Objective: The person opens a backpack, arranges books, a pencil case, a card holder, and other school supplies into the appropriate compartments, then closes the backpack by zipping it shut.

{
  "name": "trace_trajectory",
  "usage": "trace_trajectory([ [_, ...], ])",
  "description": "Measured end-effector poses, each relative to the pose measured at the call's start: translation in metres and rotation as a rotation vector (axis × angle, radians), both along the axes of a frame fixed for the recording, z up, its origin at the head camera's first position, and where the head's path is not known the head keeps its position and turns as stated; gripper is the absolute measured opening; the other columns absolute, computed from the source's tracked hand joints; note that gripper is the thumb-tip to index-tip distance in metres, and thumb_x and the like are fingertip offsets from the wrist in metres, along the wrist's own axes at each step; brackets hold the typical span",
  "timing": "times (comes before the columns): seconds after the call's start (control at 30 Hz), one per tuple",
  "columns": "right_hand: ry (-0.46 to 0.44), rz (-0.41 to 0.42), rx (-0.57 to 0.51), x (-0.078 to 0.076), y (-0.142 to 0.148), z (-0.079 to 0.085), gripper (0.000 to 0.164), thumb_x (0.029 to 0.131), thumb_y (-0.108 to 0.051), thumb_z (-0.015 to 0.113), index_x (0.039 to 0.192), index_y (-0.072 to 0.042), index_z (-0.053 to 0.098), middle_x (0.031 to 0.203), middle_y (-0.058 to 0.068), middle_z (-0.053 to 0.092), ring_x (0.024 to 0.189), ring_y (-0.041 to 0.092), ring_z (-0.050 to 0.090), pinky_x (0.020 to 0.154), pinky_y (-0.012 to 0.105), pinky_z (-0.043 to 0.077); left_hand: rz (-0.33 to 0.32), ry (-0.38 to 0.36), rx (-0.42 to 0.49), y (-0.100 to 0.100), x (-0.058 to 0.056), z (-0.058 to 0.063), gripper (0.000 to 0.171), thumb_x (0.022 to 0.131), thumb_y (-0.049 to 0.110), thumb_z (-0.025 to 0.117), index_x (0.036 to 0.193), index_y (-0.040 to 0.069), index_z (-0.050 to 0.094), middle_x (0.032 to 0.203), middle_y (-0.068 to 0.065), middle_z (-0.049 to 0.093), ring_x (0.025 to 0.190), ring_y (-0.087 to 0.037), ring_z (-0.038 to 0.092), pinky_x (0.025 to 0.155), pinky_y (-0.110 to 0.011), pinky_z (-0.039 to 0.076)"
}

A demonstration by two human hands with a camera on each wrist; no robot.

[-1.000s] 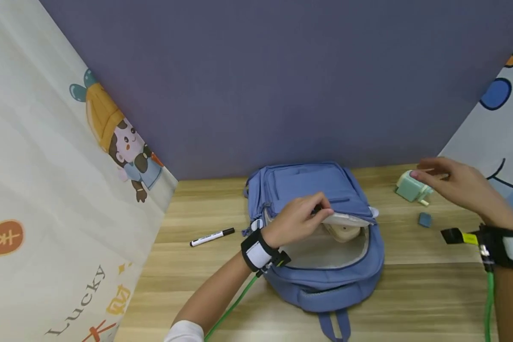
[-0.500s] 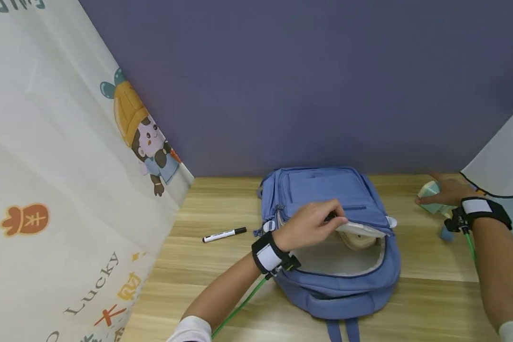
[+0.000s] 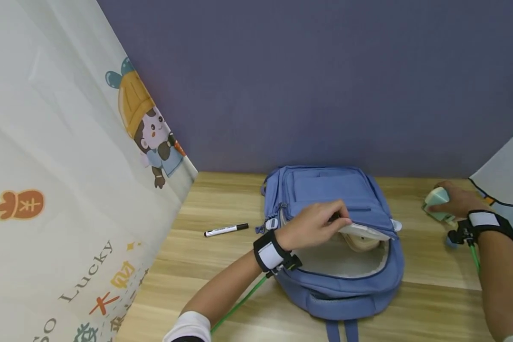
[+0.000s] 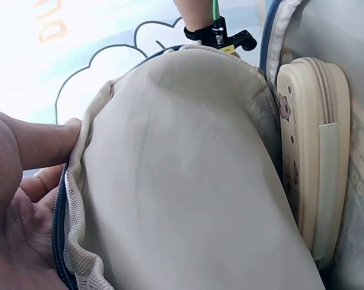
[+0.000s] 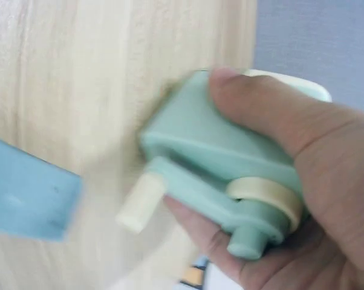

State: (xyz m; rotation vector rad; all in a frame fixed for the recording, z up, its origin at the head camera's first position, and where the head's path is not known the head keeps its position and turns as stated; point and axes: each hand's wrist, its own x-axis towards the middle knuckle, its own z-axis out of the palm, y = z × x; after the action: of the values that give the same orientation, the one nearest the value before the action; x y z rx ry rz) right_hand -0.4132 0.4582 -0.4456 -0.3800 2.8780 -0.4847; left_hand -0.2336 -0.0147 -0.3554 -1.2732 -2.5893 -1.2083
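the left hand (image 3: 313, 225) pinches the bag (image 3: 331, 186) by its flap (image 4: 170, 151). the right hand (image 3: 456, 199) grips the sharpener (image 5: 197, 127) near a block (image 5: 31, 193).

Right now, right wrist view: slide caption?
Right hand gripping mint-green cranked device, blue block nearby on wooden tabletop.

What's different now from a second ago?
The right hand has come down onto the mint-green crank pencil sharpener and taken it in its grip; whether it's lifted, I can't tell. The left hand still pinches the open flap of the blue backpack; the marker and blue block seem unmoved.
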Motion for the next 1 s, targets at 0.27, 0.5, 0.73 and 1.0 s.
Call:
trace_trajectory([
  [0.27,0.299,0.134,-0.218,0.075,-0.08,0.087,0.084,0.088,-0.012,0.088,0.154,-0.003,0.037,0.124,0.038,0.053,0.082,0.032,0.065,0.056,0.036,0.049,0.014,-0.091,0.045,-0.008,0.004,0.003,0.011,0.113,0.017,0.055,0.113,0.009,0.062,0.09,-0.001,0.063,0.064,-0.003,0.044,0.063,-0.015,0.039],
  [0.5,0.603,0.564,-0.385,0.205,-0.18,0.14,0.073,0.082,-0.037,0.093,0.143,-0.012,0.061,0.139,-0.01,0.06,0.11,-0.009,0.056,0.075,0.014,0.05,0.003,-0.085,0.071,-0.012,-0.001,0.011,0.01,0.111,0.012,0.056,0.114,0.005,0.063,0.092,-0.006,0.067,0.065,-0.003,0.044,0.064,-0.015,0.04],
  [0.73,0.522,0.881,-0.163,0.24,-0.268,0.096,0.094,0.065,-0.031,0.104,0.147,-0.028,0.057,0.138,-0.001,0.06,0.12,0.02,0.063,0.08,0.035,0.062,-0.005,-0.105,0.046,-0.019,-0.006,0.02,0.012,0.112,0.014,0.054,0.114,0.005,0.061,0.09,-0.008,0.065,0.063,-0.006,0.046,0.063,-0.017,0.04],
  [1.0,0.832,0.914,0.166,0.19,-0.313,0.045,0.063,0.087,0.003,0.082,0.141,-0.022,0.062,0.134,0.009,0.061,0.114,0.024,0.061,0.078,0.028,0.054,0.028,-0.059,0.035,-0.02,-0.01,0.019,0.01,0.111,0.014,0.057,0.113,0.007,0.063,0.094,-0.006,0.069,0.07,-0.006,0.054,0.069,-0.016,0.043],
])
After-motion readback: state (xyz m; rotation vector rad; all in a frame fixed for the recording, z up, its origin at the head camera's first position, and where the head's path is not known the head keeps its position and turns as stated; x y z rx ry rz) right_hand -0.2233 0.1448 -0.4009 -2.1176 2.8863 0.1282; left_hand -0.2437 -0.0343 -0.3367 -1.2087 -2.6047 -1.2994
